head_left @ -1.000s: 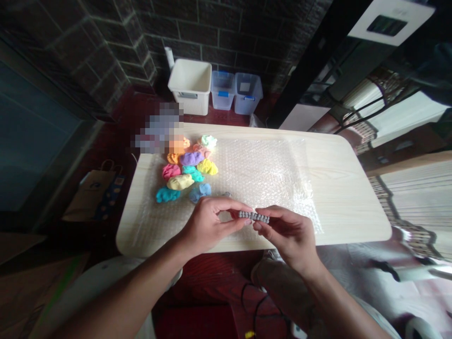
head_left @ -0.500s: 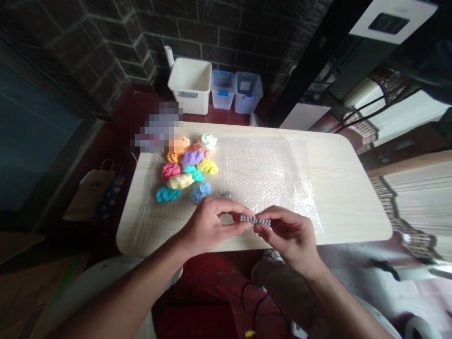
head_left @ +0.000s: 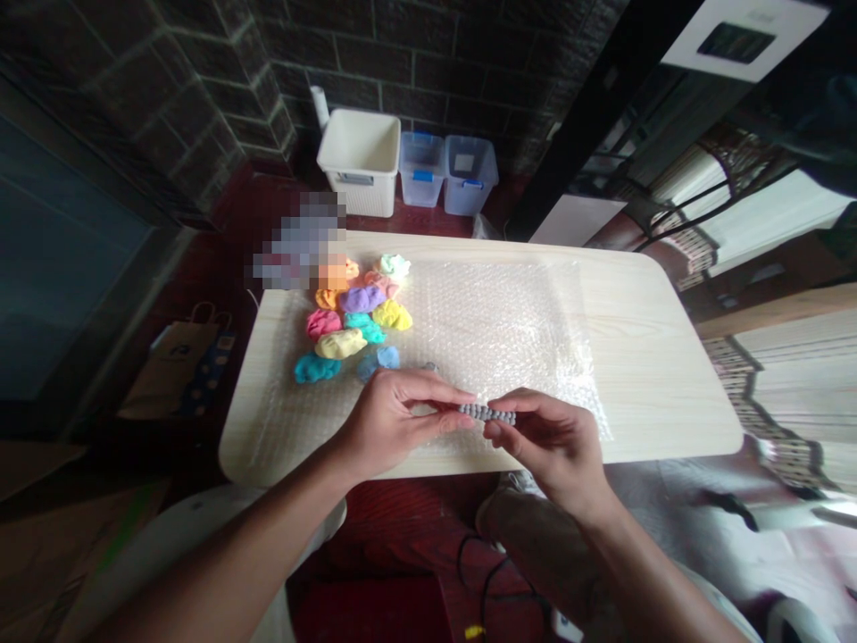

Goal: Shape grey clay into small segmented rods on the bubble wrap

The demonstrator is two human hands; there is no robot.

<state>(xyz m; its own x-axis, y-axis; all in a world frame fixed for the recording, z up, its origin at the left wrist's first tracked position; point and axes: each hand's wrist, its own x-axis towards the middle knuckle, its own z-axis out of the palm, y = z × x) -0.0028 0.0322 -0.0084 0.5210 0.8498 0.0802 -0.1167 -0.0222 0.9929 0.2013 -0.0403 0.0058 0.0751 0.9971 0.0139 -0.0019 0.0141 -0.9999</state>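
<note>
A short grey knobbly strip [head_left: 487, 413], with rows of small bead-like bumps, is held level above the near edge of the table. My left hand [head_left: 392, 418] pinches its left end between thumb and fingers. At the other end, my right hand [head_left: 562, 438] grips it with thumb and forefinger. Just beyond my left hand lies a small grey lump [head_left: 430, 367], partly hidden by it. A blue soft lump [head_left: 378, 362], clay-like in look, sits nearby, beside a teal lump [head_left: 317, 368] and a pale yellow lump [head_left: 340, 344].
Bubble wrap [head_left: 495, 313] covers much of the wooden table [head_left: 662, 357]. More coloured lumps, such as a purple lump [head_left: 361, 298], cluster at its left. Behind stand a white bin [head_left: 361, 161] and two clear boxes. A paper bag [head_left: 170, 371] is on the floor at left.
Both hands have shifted very slightly, and the grey strip is a touch higher and further right. My left fingers sit nearer its left end, showing more of the strip between the hands.
</note>
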